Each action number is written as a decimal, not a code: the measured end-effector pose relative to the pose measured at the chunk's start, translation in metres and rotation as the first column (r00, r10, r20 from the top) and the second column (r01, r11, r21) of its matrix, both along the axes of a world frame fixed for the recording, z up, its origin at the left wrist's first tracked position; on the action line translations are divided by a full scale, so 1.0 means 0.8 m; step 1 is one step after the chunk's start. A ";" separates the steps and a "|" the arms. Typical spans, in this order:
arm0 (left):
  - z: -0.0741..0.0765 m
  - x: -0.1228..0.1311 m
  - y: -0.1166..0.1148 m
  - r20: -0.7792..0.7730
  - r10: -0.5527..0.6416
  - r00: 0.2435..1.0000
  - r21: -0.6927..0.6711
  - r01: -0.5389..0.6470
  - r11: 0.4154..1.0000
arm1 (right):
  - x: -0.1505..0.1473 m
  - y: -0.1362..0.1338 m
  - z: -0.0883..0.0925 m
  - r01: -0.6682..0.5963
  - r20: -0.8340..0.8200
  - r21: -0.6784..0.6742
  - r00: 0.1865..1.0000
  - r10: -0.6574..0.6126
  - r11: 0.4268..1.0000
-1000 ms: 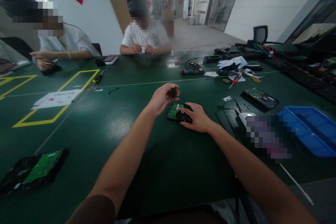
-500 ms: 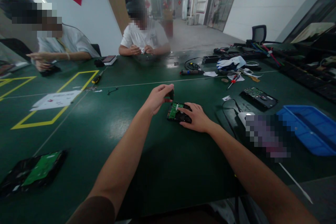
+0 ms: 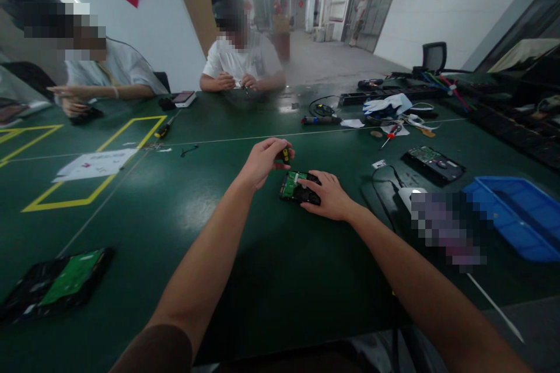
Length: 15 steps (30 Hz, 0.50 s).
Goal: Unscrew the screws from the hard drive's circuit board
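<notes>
In the middle of the table lies a hard drive (image 3: 289, 186), its green circuit board facing up. My right hand (image 3: 329, 198) rests over its right side, with thumb and fingers gripping the edges and covering that end. My left hand (image 3: 268, 162) is closed around a screwdriver (image 3: 286, 155) with a black and yellow handle, held upright just above the far left part of the drive. The screwdriver's tip is too small to make out. Another hard drive (image 3: 433, 164) lies to the right, and a larger one (image 3: 61, 282) sits at the near left.
A blue tray (image 3: 520, 215) stands at the right beside a blurred-out item with a cable. Gloves (image 3: 387, 106), a red-handled screwdriver (image 3: 392, 135) and a pen-shaped electric driver (image 3: 321, 120) lie farther back. Two people sit across the table. A paper sheet (image 3: 94, 165) lies left.
The screwdriver's handle has turned slightly in my left hand, so its yellow marking now shows. My left fingers have shifted a little; my right hand keeps its hold on the drive.
</notes>
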<state>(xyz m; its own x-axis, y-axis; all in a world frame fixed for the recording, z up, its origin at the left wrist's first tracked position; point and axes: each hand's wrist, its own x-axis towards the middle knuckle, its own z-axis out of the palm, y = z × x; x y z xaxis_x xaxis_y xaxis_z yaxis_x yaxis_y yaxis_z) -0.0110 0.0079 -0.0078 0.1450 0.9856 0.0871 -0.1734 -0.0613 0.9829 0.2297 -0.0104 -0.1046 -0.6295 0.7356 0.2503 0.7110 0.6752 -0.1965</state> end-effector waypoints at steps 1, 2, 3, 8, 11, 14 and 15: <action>0.000 0.003 -0.001 0.011 -0.003 1.000 -0.015 0.004 1.000 | 0.000 0.000 0.001 -0.001 -0.002 0.000 1.000 0.001 1.000; -0.001 0.006 -0.002 0.027 -0.014 1.000 -0.031 0.015 0.999 | 0.000 -0.001 0.001 -0.001 -0.003 0.001 1.000 0.001 1.000; -0.002 0.008 -0.003 0.041 -0.022 0.999 -0.041 0.024 0.999 | 0.000 -0.001 0.002 -0.003 -0.002 0.003 1.000 0.003 1.000; -0.008 0.018 -0.005 0.074 -0.069 0.995 -0.056 0.073 0.996 | 0.000 0.000 0.001 -0.002 0.004 0.012 1.000 0.002 1.000; -0.007 0.021 -0.007 0.028 -0.091 0.995 -0.010 0.091 0.996 | 0.000 0.001 0.000 0.005 0.004 0.002 1.000 -0.005 1.000; -0.004 0.020 -0.009 -0.041 -0.096 0.994 0.038 0.098 0.994 | 0.000 0.001 0.000 0.006 0.003 -0.002 1.000 -0.006 1.000; -0.004 0.018 -0.009 -0.053 -0.096 0.994 0.046 0.099 0.994 | 0.000 0.001 0.000 0.006 0.003 0.000 1.000 -0.006 1.000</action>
<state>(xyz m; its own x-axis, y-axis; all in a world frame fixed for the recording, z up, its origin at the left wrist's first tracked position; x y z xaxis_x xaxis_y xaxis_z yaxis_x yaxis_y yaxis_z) 0.0036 0.0003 -0.0106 0.2455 0.9613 0.1250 -0.1315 -0.0947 0.9868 0.2293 -0.0099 -0.1044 -0.6261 0.7392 0.2480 0.7153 0.6711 -0.1946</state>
